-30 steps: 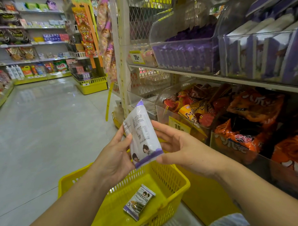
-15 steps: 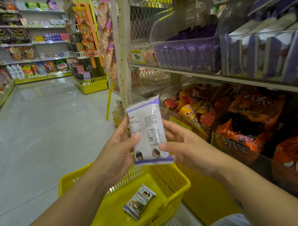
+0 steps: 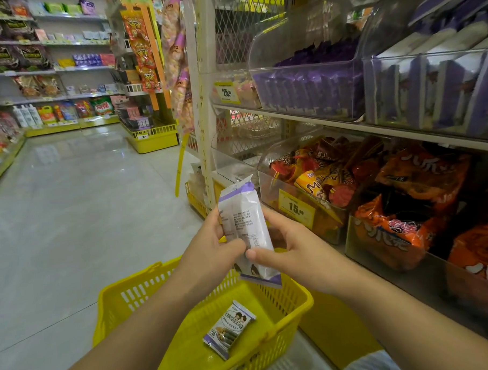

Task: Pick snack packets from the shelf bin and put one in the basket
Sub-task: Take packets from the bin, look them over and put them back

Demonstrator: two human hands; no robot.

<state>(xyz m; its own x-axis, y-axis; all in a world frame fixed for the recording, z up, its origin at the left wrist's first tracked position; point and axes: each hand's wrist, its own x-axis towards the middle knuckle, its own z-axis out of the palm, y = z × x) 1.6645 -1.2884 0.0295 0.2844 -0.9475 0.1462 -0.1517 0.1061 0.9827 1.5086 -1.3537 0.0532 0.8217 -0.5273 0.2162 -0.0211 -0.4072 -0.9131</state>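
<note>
Above the basket (image 3: pixel 294 304), snack packet (image 3: pixel 243 218) is clasped between left grip (image 3: pixel 209 252) and right grip (image 3: pixel 296 256).

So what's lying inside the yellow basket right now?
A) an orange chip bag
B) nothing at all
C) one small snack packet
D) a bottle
C: one small snack packet lies flat on the bottom of the yellow basket, while the left hand and right hand grip the held packet above it.
</note>
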